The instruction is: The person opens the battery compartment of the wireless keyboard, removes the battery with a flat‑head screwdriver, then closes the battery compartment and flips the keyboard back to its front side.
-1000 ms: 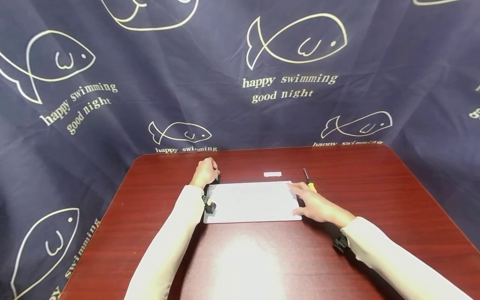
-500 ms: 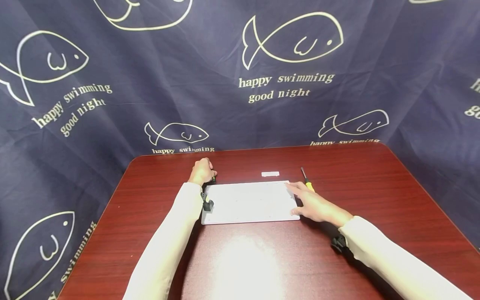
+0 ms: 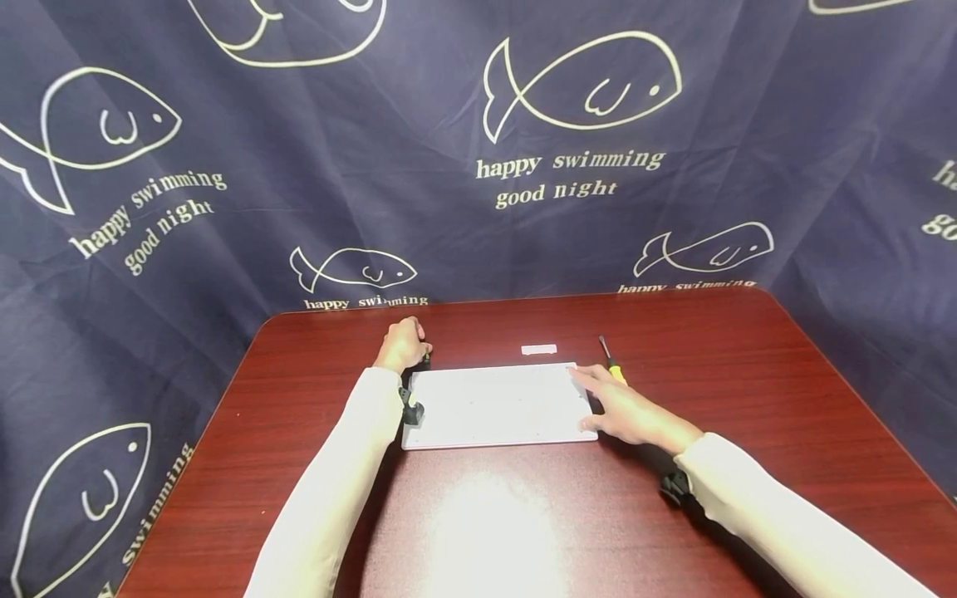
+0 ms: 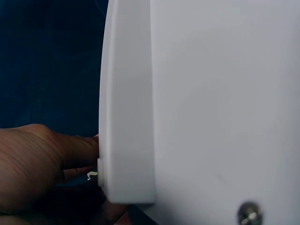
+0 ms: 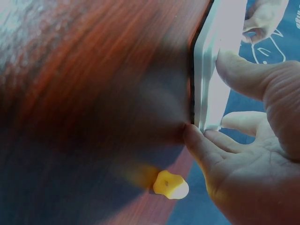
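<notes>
Two hands at opposite ends of a white panel

One flat, rectangular white panel [image 3: 501, 407] lies on the glossy reddish-brown table [image 3: 299, 399], its long sides running left to right between the person's hands. The left hand [image 3: 402, 345] is at its far-left corner, fingers bent downward. A small dark object [image 3: 427, 358] with a touch of green shows just beside those fingers; whether they grip it, or the panel, I cannot tell. The left wrist view shows a raised strip along the panel and a metal screw [image 4: 250, 214] in its face.

The right hand [image 3: 628, 411] is spread over the right end and not closed round it: the thumb rests on the top face towards the near corner, the index finger reaches the far corner, and other fingertips meet the edge.

Just beyond the right hand lies a screwdriver [image 3: 613, 366] with a yellow handle, its shaft pointing away from the person. A small white strip [image 3: 539, 350] lies beyond the panel's far edge, apart from it. Both arms wear pale sleeves [image 3: 321, 490], with a black wrist mount [image 3: 675, 488] on each. Behind the table hangs a dark blue curtain [image 3: 419, 133] printed with fish outlines and "happy swimming good night".
</notes>
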{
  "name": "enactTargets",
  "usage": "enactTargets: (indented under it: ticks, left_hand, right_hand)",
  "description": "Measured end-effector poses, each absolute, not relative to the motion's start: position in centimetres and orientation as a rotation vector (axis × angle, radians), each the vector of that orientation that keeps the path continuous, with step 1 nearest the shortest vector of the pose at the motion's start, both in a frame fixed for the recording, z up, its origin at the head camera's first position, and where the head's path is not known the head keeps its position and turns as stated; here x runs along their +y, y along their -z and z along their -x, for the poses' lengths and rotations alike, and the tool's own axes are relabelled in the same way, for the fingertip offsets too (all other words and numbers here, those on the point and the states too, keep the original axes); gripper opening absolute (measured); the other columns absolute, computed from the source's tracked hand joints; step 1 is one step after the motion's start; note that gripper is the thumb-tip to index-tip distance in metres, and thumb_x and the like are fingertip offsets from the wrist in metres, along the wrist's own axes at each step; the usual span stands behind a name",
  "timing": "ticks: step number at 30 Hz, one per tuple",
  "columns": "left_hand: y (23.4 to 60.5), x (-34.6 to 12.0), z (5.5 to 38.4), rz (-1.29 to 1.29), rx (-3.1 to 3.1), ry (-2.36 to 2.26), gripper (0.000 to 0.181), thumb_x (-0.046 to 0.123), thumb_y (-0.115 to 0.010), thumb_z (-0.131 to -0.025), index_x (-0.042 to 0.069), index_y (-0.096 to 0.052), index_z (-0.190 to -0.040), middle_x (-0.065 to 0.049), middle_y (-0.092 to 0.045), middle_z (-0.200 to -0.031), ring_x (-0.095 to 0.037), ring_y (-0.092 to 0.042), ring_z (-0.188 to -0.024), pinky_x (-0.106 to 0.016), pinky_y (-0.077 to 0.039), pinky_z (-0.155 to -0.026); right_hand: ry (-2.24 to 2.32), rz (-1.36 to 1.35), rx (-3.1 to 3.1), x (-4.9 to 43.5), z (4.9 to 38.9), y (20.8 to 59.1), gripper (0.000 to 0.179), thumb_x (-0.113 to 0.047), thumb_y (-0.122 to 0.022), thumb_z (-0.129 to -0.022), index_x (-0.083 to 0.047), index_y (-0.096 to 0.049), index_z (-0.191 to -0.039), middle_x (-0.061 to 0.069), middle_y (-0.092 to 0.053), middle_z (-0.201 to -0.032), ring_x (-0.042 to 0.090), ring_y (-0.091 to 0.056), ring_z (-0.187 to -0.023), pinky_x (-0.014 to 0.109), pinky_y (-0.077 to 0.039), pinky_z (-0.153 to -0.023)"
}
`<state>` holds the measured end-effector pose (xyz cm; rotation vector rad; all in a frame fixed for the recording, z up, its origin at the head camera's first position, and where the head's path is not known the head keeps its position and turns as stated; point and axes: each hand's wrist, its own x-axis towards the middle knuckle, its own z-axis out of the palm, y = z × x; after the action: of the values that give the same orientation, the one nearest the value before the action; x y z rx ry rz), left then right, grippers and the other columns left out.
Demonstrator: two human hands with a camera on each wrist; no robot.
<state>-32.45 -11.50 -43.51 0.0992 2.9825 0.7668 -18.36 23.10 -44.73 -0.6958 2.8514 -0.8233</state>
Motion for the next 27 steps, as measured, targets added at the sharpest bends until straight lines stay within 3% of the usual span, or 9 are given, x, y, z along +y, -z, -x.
enactTargets:
  ticks: [14, 23, 27]
  left_hand:
    - [43.2, -11.9, 31.8, -0.136, 2.987, -0.796, 0.024, 0.015, -0.073, -0.083, 0.004, -0.054, -0.090, -0.014, -0.061, -0.086, -0.035, -0.059, -0.085, -0.044, -0.045, -0.078]
    - [43.2, -13.7, 30.4, -0.498, 2.864, -0.857, 0.026, 0.021, -0.065, -0.090, 0.004, -0.053, -0.104, -0.007, -0.063, -0.088, -0.022, -0.059, -0.080, -0.036, -0.045, -0.074]
    - [43.1, -14.7, 29.3, -0.648, 2.786, -0.887, 0.037, 0.029, -0.064, -0.090, 0.002, -0.053, -0.113, -0.008, -0.063, -0.098, -0.021, -0.060, -0.090, -0.037, -0.046, -0.081]
  right_hand:
    - [0.818, 0.718, 2.860, 23.1, 18.2, 44.5, 0.078, -0.008, -0.078, -0.076, 0.006, -0.037, -0.141, 0.024, -0.038, -0.134, 0.038, -0.045, -0.119, 0.049, -0.039, -0.094]
    - [0.813, 0.747, 2.866, 23.1, 18.2, 44.4, 0.077, -0.009, -0.078, -0.076, 0.007, -0.038, -0.140, 0.025, -0.039, -0.133, 0.038, -0.046, -0.117, 0.049, -0.040, -0.093]
    - [0.815, 0.738, 2.856, 23.1, 18.2, 44.5, 0.077, -0.009, -0.078, -0.077, 0.006, -0.037, -0.141, 0.025, -0.038, -0.134, 0.038, -0.046, -0.117, 0.049, -0.040, -0.093]
